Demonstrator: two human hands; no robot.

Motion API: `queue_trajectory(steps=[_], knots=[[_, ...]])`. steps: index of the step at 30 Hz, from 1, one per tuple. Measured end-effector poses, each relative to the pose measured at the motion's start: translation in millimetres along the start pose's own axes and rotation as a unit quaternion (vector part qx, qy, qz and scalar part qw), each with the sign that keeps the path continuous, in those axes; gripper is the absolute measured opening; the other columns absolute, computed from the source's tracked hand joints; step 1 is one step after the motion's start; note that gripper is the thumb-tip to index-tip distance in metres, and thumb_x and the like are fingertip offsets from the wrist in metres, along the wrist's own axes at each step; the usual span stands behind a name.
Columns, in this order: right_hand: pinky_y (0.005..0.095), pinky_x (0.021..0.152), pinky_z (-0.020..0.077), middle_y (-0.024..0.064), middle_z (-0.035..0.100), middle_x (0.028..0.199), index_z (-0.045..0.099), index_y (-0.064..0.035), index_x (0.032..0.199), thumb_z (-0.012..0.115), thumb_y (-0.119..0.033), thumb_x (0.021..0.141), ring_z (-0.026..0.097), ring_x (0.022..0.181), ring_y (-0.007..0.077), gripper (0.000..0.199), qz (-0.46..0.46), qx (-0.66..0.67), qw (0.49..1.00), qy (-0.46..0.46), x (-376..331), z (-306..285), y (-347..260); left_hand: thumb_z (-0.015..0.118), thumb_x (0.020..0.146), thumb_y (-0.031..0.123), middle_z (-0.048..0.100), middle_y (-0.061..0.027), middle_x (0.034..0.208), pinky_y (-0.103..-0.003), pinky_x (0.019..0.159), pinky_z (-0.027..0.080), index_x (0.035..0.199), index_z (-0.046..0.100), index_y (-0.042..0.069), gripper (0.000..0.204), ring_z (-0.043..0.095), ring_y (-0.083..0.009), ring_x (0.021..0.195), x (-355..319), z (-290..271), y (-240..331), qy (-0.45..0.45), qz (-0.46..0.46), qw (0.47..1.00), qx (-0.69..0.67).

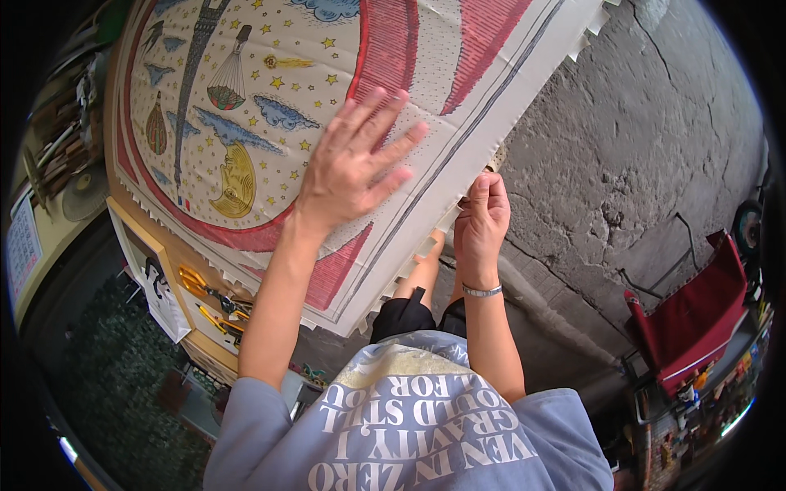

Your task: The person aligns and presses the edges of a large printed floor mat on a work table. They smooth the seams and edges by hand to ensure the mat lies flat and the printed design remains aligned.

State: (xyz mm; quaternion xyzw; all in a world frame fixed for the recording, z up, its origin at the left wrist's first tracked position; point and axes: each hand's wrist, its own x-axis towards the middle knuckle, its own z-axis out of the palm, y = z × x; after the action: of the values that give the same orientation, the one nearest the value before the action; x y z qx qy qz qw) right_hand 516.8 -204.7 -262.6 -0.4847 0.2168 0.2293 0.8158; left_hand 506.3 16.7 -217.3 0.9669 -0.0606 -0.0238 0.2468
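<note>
A large printed fabric panel [262, 90] lies stretched out in front of me, with stars, clouds, balloons, a yellow moon and a red border. My left hand [352, 164] rests on it palm down, fingers spread, over the red border and the dotted cream band. At the panel's right side my right hand [483, 217] is closed, thumb and fingertips pinching the notched edge where a small beige flap shows. Cut tabs run along that edge. The underside of the edge and the right hand's curled fingers are mostly hidden.
Left of the panel stands a wooden board [147, 237] with a framed black-and-white picture, next to pliers [194, 281] with orange handles and other tools. A red folding chair [696, 311] stands at the right on the cracked concrete floor [622, 147]. My knees are under the panel's near edge.
</note>
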Motion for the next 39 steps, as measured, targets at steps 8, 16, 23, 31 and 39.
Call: queue_trajectory(steps=[8,16,23,31,39], knots=[[0.0226,0.072,0.0414,-0.0063,0.051,0.085,0.055,-0.0116,0.101,0.057,-0.03,0.109,0.045,0.076,0.0047,0.021,-0.006,0.023,1.0,-0.016,-4.6,6.6,4.8,0.058,0.099,0.051,0.032,-0.0001,0.169,-0.048,0.127,0.022,0.15,0.053,0.039,0.053,0.026,-0.0245,0.157,-10.0,11.6,18.4,-0.054,0.026,0.998,0.009],[0.0243,0.075,0.0431,-0.0047,0.056,0.088,0.056,-0.0101,0.101,0.058,-0.03,0.109,0.049,0.078,0.0049,0.022,-0.005,0.01,1.0,-0.025,-4.5,0.1,2.2,0.061,0.098,0.046,0.036,-0.0025,0.167,-0.049,0.126,0.023,0.149,0.056,0.037,0.052,0.029,-0.0245,0.155,-10.2,23.4,24.4,-0.039,0.051,0.998,-0.017],[0.0211,0.076,0.0476,-0.0021,0.061,0.091,0.059,-0.0042,0.11,0.062,-0.022,0.107,0.056,0.083,0.0054,0.019,-0.013,-0.026,1.0,-0.002,-3.4,-5.0,5.2,0.065,0.096,0.04,0.038,-0.0028,0.166,-0.051,0.124,0.029,0.145,0.06,0.038,0.05,0.033,-0.0254,0.154,11.9,27.8,25.1,-0.011,0.059,0.998,-0.013],[0.0226,0.08,0.0514,0.0004,0.063,0.099,0.058,-0.0003,0.125,0.066,-0.019,0.104,0.059,0.086,0.0064,0.029,0.018,-0.051,0.998,0.016,-12.8,-8.9,-3.0,0.067,0.094,0.037,0.04,-0.0015,0.165,-0.05,0.125,0.027,0.143,0.062,0.04,0.049,0.034,-0.0242,0.153,32.1,32.8,31.5,-0.015,0.055,0.998,-0.02],[0.0226,0.077,0.0516,0.0006,0.063,0.098,0.058,0.0002,0.127,0.065,-0.018,0.105,0.06,0.084,0.0065,0.03,0.029,-0.027,0.999,-0.019,8.2,-18.5,-19.9,0.066,0.095,0.037,0.04,-0.0009,0.165,-0.049,0.125,0.027,0.142,0.063,0.039,0.047,0.034,-0.0229,0.153,41.0,37.7,39.1,-0.002,0.057,0.998,-0.019]])
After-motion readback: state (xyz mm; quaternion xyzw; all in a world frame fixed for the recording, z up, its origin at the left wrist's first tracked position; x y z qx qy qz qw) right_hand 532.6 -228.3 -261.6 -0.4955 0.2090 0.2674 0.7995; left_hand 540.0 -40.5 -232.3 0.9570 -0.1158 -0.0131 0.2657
